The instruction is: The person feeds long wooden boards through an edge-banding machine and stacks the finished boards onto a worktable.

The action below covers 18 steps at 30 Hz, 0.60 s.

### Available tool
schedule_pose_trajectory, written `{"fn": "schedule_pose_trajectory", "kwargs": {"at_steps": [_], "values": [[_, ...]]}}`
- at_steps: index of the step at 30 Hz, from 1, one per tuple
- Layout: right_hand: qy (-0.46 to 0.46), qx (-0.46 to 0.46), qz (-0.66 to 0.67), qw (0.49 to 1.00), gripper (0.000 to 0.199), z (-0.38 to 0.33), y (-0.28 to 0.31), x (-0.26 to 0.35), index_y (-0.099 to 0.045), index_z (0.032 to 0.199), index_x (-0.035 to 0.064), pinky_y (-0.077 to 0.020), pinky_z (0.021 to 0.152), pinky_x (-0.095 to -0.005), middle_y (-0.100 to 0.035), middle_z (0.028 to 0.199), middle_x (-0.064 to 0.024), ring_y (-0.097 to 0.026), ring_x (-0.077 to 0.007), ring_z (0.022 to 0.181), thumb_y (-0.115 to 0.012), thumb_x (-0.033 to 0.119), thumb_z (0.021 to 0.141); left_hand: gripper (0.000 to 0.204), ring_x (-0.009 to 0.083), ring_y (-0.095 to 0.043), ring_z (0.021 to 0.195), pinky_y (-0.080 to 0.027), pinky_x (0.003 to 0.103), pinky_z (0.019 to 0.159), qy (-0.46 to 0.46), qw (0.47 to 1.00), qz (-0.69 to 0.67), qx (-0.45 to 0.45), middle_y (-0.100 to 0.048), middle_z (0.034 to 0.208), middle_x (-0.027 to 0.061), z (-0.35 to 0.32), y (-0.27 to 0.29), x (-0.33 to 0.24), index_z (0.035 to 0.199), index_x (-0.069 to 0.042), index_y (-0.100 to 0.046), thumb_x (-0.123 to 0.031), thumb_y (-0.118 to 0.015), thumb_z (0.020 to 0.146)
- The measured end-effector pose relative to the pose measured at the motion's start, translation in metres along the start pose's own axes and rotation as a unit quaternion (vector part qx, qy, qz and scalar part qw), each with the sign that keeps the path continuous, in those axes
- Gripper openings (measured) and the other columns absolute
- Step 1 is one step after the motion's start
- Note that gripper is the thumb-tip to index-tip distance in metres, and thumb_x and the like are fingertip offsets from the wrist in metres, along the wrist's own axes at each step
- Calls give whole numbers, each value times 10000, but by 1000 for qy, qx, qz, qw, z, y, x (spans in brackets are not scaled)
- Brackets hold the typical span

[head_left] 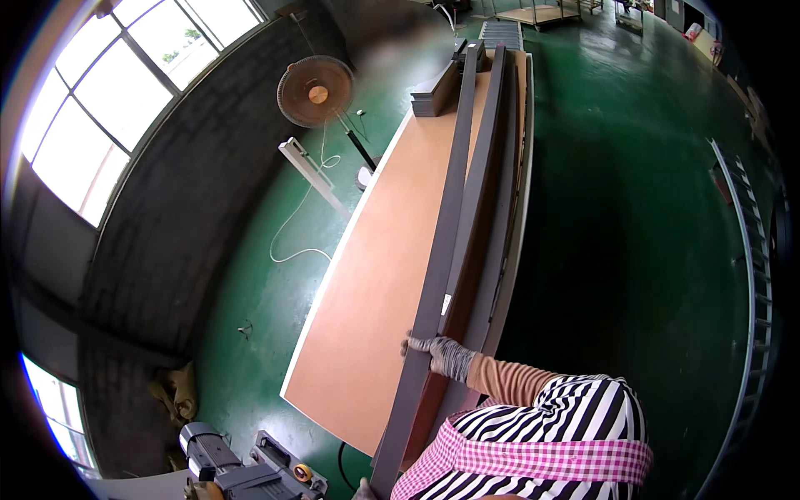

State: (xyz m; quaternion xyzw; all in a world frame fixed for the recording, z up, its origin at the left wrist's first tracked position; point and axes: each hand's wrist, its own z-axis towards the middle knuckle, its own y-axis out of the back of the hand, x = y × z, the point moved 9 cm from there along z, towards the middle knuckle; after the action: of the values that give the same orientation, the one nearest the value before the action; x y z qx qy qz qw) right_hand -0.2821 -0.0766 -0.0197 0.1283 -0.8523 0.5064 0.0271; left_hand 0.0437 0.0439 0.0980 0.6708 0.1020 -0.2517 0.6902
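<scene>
Long strips (450,208) lie side by side along the right part of the counter (358,308). A stack (429,107) sits at the far end, left of them. A fan (317,95) and a post (310,171) stand on the floor (258,308), left of the counter. A motor (208,450) is near, at the left. A ladder (752,292) is far right.

The strip (436,275) is grey, the apron (567,459) pink-and-white checked.

green floor (617,125) — glossy | dark block wall (183,175) | paned windows (121,75) — bright daylight | standing fan (317,93)
</scene>
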Motion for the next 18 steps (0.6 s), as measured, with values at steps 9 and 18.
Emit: {"fn": "schedule_pose_trajectory", "kwargs": {"at_steps": [9,18], "values": [[87,-22,-26,996,295,2,9,81,-526,1114,72,-558,758,-465,-642,952,-117,-650,-277,882,-665,73,854,298,190,-573,659,-492,332,620,47,997,61,23,-613,739,50,23,-13,12,977,-83,-667,-348,-693,843],[82,-57,-34,994,263,82,84,177,-580,1044,-10,-552,776,-503,-655,968,-142,-647,-305,898,-685,132,850,264,159,-569,657,-493,309,619,114,993,27,26,-622,743,34,5,-29,59,951,-72,-681,-316,-694,850]]}}
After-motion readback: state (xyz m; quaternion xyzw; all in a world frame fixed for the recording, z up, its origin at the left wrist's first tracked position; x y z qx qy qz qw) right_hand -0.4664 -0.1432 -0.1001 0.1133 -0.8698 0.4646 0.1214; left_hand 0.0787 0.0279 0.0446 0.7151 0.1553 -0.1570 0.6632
